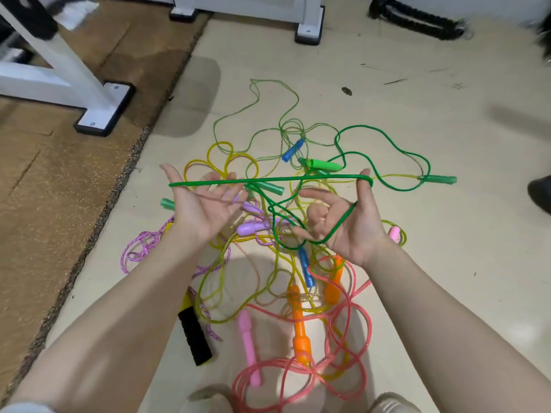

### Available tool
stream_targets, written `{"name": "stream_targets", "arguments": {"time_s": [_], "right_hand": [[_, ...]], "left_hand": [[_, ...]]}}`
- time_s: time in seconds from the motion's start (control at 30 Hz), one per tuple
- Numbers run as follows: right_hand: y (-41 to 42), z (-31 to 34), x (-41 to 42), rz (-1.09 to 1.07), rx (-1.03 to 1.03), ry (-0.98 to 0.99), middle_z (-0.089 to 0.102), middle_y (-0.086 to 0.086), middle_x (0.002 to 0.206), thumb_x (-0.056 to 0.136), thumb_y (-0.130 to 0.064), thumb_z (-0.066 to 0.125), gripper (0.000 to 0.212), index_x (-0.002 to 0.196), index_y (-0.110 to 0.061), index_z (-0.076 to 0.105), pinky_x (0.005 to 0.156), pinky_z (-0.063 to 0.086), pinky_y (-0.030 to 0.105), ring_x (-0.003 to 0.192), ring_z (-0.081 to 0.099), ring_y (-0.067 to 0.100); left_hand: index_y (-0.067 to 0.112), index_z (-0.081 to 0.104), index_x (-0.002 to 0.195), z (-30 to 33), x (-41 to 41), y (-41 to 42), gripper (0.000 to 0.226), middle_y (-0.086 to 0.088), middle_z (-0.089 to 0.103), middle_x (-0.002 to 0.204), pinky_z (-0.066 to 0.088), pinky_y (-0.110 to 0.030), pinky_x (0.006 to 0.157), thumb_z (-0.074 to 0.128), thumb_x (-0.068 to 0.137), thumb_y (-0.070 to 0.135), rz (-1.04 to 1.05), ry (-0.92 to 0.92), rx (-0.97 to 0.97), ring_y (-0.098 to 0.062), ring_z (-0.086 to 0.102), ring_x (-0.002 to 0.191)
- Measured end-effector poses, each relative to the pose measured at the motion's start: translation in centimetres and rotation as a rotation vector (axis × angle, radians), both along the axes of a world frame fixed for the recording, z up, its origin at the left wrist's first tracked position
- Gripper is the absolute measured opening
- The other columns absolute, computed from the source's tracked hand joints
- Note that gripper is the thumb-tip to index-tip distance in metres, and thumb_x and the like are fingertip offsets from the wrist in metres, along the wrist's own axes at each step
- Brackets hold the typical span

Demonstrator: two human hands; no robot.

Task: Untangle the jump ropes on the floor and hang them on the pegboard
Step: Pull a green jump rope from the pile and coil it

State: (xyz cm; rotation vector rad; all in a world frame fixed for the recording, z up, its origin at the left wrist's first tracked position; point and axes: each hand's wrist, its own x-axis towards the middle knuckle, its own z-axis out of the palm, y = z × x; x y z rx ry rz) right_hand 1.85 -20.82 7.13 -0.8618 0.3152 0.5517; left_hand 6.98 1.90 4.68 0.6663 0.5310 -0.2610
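Observation:
A dark green jump rope (268,180) is stretched taut between my two raised, palm-up hands. My left hand (202,204) has spread fingers, and the rope hooks over the web by its thumb. My right hand (351,222) has the rope looped round its thumb and running across the palm, with its fingers curled. One of the rope's green handles (441,179) lies on the floor to the right. Below my hands lies the tangle: a pink rope (298,383), orange handles (299,323), a blue handle (293,149), a purple handle (253,228) and a black handle (195,338). The pegboard is out of view.
A brown mat (44,174) covers the floor on the left, with the white foot of a frame (103,114) on it. Another white foot (310,28) stands at the back. A black shoe (539,192) shows at the right edge. A black object (417,22) lies at the back right.

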Motion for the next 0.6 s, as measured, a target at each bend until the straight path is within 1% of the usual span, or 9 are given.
{"name": "stream_targets", "arguments": {"time_s": [0.03,0.1,0.17,0.2,0.27,0.3,0.47,0.53,0.6], "right_hand": [[-0.3,-0.6,-0.1,0.044,-0.069,0.058,0.047,0.005,0.053,0.071,-0.078,0.021,0.088,0.100,-0.006,0.064,0.075,0.054,0.041,0.044,0.030,0.016],[-1.0,-1.7,-0.6,0.113,-0.328,0.157,0.038,0.002,0.051,0.087,-0.070,0.022,0.077,0.094,-0.004,0.063,0.050,0.047,0.024,0.040,0.024,0.013],[-2.2,-3.4,-1.3,0.270,-0.723,0.141,0.035,0.000,0.045,0.095,-0.048,0.041,0.051,0.082,-0.002,0.060,0.037,0.031,0.017,0.033,0.024,0.010],[-2.8,-4.3,-1.9,0.407,-0.930,0.120,0.037,-0.001,0.044,0.095,-0.038,0.050,0.039,0.078,-0.004,0.060,0.035,0.028,0.018,0.032,0.028,0.009],[-4.1,-6.2,-3.0,0.608,-1.248,0.087,0.043,0.001,0.049,0.092,-0.028,0.055,0.027,0.077,-0.007,0.062,0.042,0.029,0.022,0.041,0.038,0.012],[-4.5,-6.9,-3.4,0.598,-1.323,0.094,0.045,0.002,0.053,0.093,-0.027,0.053,0.026,0.079,-0.007,0.062,0.046,0.029,0.023,0.048,0.040,0.014],[-3.2,-6.9,-3.1,0.331,-1.275,0.084,0.053,0.007,0.074,0.099,-0.035,0.037,0.042,0.094,-0.004,0.065,0.074,0.038,0.031,0.081,0.049,0.026],[-2.3,-6.4,-2.4,0.335,-1.235,0.084,0.060,0.013,0.101,0.097,-0.037,0.040,0.040,0.118,-0.007,0.057,0.089,0.041,0.033,0.097,0.053,0.028],[-1.4,-5.8,-1.9,0.365,-1.280,0.029,0.043,0.014,0.140,0.090,-0.027,0.050,0.056,0.142,-0.014,0.033,0.107,0.034,0.042,0.127,0.041,0.031]], "left_hand": [[0.015,0.046,0.074,1.1,0.4,-0.4,0.068,-0.012,0.066,0.089,0.046,-0.037,0.085,0.029,0.075,0.082,0.011,-0.056,0.012,-0.026,0.064,0.092],[0.018,0.043,0.068,2.7,1.6,-0.3,0.048,-0.005,0.064,0.088,0.049,-0.030,0.084,0.040,0.089,0.061,0.133,-0.121,0.193,-0.016,0.064,0.085],[0.020,0.041,0.071,3.5,2.6,1.2,0.026,0.000,0.064,0.090,0.047,-0.019,0.084,0.055,0.092,0.026,0.330,-0.240,0.496,-0.007,0.061,0.084],[0.021,0.040,0.072,3.4,2.7,2.4,0.025,-0.003,0.062,0.105,0.042,-0.016,0.090,0.057,0.088,0.016,0.374,-0.326,0.734,-0.009,0.059,0.099],[0.024,0.041,0.072,2.5,2.2,4.6,0.024,-0.009,0.046,0.131,0.026,-0.007,0.100,0.057,0.085,0.011,0.249,-0.432,1.301,-0.017,0.041,0.130],[0.021,0.046,0.074,1.7,1.6,5.1,0.018,-0.010,0.045,0.134,0.023,-0.006,0.099,0.058,0.084,0.013,0.138,-0.454,1.480,-0.019,0.037,0.134],[0.005,0.062,0.104,-3.0,-1.8,3.5,0.023,-0.019,0.042,0.142,0.025,-0.019,0.098,0.053,0.094,0.024,-0.482,-0.327,1.455,-0.022,0.032,0.139],[0.007,0.059,0.119,-3.5,-2.4,2.5,0.043,-0.019,0.032,0.149,0.026,-0.022,0.103,0.045,0.091,0.037,-0.589,-0.375,1.578,-0.024,0.031,0.139],[0.011,0.054,0.128,-2.9,-2.8,1.0,0.051,-0.011,0.027,0.153,0.029,-0.027,0.105,0.043,0.087,0.040,-0.624,-0.485,1.673,-0.023,0.034,0.137]]}}
